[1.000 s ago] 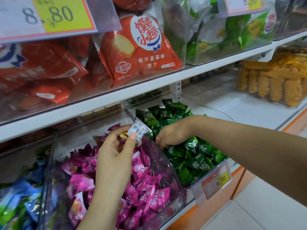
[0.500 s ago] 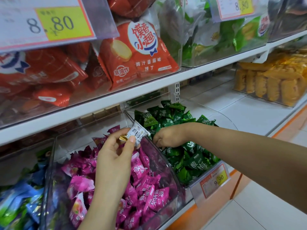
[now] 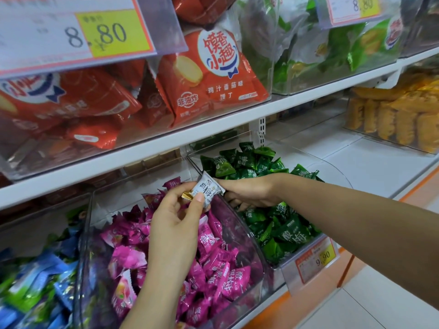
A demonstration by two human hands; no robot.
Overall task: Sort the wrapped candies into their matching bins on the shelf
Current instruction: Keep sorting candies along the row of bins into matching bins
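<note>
My left hand (image 3: 175, 224) pinches a white wrapped candy (image 3: 208, 188) with a gold end between thumb and fingers, above the clear bin (image 3: 240, 226) of pink candies (image 3: 213, 269). My right hand (image 3: 249, 192) reaches from the right into the neighbouring clear bin (image 3: 332, 172) of green candies (image 3: 285, 231). Its fingers curl down among the green wrappers, close behind the white candy. The white candy and the bin wall hide the fingertips, so I cannot make out whether they hold anything.
A bin of blue and green candies (image 3: 40, 286) stands left of the pink one. The white shelf (image 3: 213, 129) above carries bins of red snack bags (image 3: 209, 74) and green bags (image 3: 344, 43). Yellow snacks (image 3: 399, 115) sit far right. A price tag (image 3: 316, 260) hangs below.
My right hand has slid left and up inside the green bin, ending right behind the white candy. My left hand has stayed put with the candy.
</note>
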